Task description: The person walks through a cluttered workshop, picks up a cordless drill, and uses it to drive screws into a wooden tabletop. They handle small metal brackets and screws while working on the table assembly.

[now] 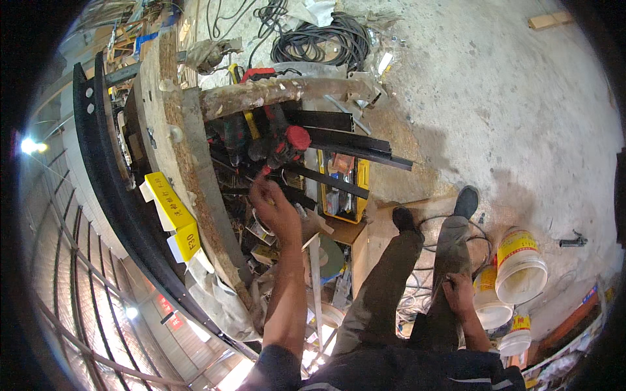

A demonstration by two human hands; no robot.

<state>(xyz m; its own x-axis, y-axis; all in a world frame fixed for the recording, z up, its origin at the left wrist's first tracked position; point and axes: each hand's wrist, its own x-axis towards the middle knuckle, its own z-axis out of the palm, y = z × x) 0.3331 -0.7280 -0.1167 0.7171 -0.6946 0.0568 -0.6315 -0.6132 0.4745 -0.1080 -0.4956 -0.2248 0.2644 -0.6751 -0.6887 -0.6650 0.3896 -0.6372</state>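
Note:
My left hand (279, 212) reaches in among the tools under the wooden frame, fingers bent and drawn together. Its fingertips are right by the front end of a red and black cordless drill (285, 148); whatever they pinch is too small to name. Beside the drill stands a second, dark green power tool (235, 137). Dark metal bars (355, 142) stick out to the right of the drill. My right hand (460, 292) rests on my trouser leg, apart from any tool, its fingers lying against the cloth.
A yellow-edged box (360, 189) with small parts sits below the bars. A wooden beam (189, 163) and a rough crosspiece (280, 93) border the tools. Coiled black cable (319, 39) lies on the floor. White buckets (521, 277) stand at right, near a dark tool (574, 241).

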